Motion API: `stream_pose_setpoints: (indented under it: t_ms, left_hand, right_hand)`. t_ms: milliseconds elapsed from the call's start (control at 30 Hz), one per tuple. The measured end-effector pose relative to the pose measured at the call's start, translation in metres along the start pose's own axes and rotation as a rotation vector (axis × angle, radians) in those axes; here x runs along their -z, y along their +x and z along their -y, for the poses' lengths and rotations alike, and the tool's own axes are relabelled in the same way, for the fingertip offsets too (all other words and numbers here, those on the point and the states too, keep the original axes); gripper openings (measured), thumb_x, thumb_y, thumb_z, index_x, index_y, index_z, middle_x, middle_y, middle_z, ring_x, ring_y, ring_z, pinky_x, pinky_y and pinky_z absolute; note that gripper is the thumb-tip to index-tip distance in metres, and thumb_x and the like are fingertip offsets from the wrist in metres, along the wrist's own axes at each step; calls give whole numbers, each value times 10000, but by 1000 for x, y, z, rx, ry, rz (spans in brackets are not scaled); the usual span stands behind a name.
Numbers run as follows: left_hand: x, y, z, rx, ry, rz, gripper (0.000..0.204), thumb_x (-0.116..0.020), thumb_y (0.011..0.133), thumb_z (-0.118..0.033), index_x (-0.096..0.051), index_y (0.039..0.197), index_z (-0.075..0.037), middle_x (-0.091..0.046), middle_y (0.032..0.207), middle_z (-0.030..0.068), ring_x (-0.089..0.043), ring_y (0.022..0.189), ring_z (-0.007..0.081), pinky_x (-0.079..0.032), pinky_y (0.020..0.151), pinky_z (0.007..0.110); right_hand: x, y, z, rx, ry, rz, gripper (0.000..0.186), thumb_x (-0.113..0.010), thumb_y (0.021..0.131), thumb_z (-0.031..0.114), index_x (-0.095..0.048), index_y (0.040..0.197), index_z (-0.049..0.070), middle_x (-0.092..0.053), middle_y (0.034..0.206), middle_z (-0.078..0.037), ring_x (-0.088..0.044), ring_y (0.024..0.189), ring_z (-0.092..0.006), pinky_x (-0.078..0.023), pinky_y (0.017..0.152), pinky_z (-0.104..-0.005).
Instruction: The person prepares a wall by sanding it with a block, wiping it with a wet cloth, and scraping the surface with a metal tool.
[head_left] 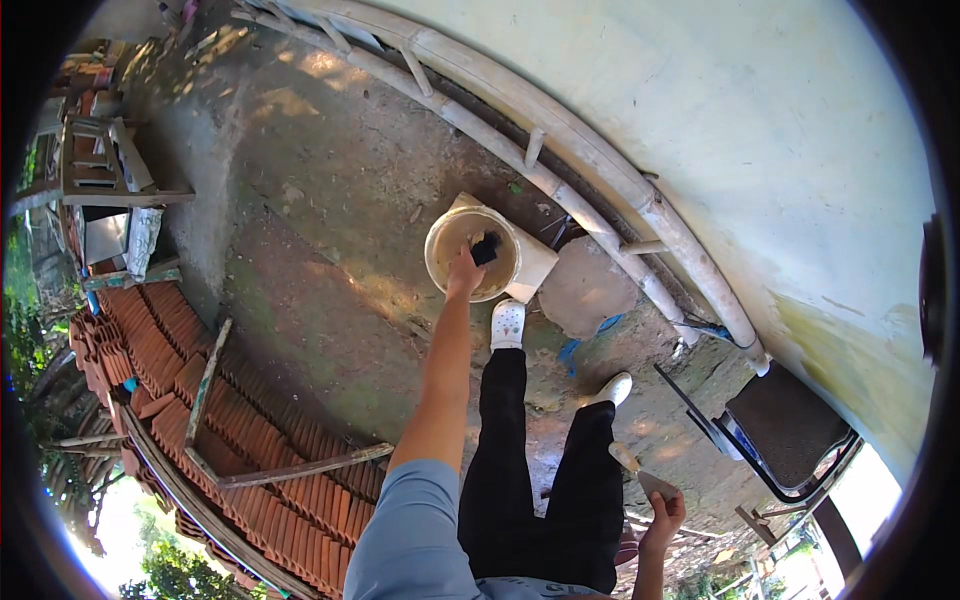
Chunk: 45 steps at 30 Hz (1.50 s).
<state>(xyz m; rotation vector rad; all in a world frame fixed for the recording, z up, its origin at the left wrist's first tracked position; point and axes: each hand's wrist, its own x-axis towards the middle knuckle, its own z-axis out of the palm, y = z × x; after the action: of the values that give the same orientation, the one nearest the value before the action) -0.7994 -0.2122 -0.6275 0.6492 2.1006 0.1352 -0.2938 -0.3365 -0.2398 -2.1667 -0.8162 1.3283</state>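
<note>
My left arm reaches forward over a round whitish bucket (433, 262), and my left hand (464, 272) is down inside its mouth. The fingers close on the edge of a small black piece (485, 248), whose kind I cannot make out. Low on the right, my right hand (663, 520) grips a small trowel (655, 486) by its grey metal blade. The trowel's light handle points away from that hand, toward my shoe. What the bucket holds under my left hand is partly hidden.
Under the bucket lies a pale block (538, 268), beside a flat round stone slab (588, 287). A bamboo rail (560, 195) runs along the pale wall. Stacked red roof tiles (270, 440) fill the lower left; a black chair (790, 425) stands at the right.
</note>
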Motion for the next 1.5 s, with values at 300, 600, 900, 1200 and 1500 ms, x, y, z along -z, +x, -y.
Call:
stream_pose_setpoints:
  t_ms: [300,600,900,1200,1500]
  left_hand:
    - [2,1,62,-351,55,-260,191,-560,913,-143,-700,999,-45,-677,969,224,-650,931,391,-494,821,485]
    - [141,-121,-63,-72,272,-343,865,-427,854,-759,-556,1284,-20,-572,1296,239,-565,1192,346,-430,968,544]
    - [207,-142,-108,-578,309,-46,461,-620,905,-419,-613,1155,-32,-682,896,171,-650,775,303,-525,753,435]
    - [138,-395,-280,-939,38,424,330,-586,976,-256,-582,1200,-15,-684,978,104,-653,949,171,-515,851,290]
    - [100,-657,-550,-1458,-463,573,296,-479,1030,-197,-534,1252,-9,-647,1098,101,-607,1035,154,-471,886,291]
  right_hand:
    - [8,18,45,92,451,-89,98,-623,909,87,-661,979,30,-666,966,-42,-613,903,-155,-472,850,-297]
    - [54,-69,165,108,1286,-6,133,-583,949,178,-614,1019,70,-653,989,-72,-619,962,-219,-471,909,-394]
    - [101,-100,176,-169,1964,298,349,-462,1018,381,-543,911,59,-558,791,-63,-581,743,-187,-519,670,-321]
    - [151,-98,274,242,1157,-53,168,-516,1008,212,-541,1083,65,-574,840,-38,-606,646,-151,-559,580,-292]
    - [231,-37,418,809,848,-52,177,-561,1001,215,-587,1040,44,-580,745,-8,-594,591,-110,-501,536,-257]
